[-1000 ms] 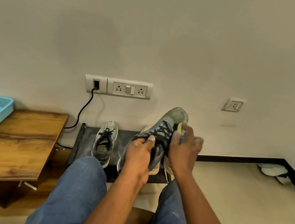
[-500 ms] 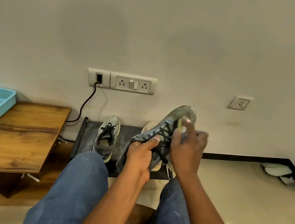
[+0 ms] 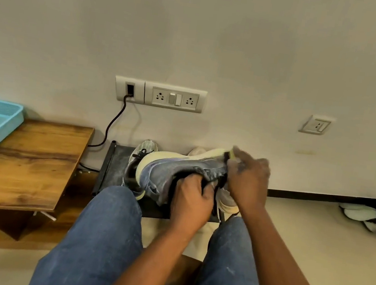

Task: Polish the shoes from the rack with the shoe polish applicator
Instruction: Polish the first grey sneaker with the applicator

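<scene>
Fingers first: the left hand has its fingers curled into the collar opening of the grey sneaker, gripping it from the inside. The right hand is bunched at the shoe's toe end, fingers pressed together around something yellowish that pokes out just above the knuckles. I'm guessing that's the shoe polish applicator, but it's mostly buried in the hand and blurred, so I can't say for sure.

What's just changed: half a second back the sneaker was standing with its toe pointing up toward the wall and the laces facing the camera. Now it's rolled over onto its side, pale sole edge turned up and away, grey side panel facing the person. My read is that the top's been worked over and a fresh face is being turned toward the applicator, so polishing on this shoe is mid-way, not finished.

Right now the sneaker's long axis runs roughly level, heel to the person's left, toe to the right. It's held in the air just above the knees and in front of the black shoe rack. 1 more sneaker sits on that rack just behind the held one, partly hidden by its heel, and it doesn't look touched yet.
</scene>
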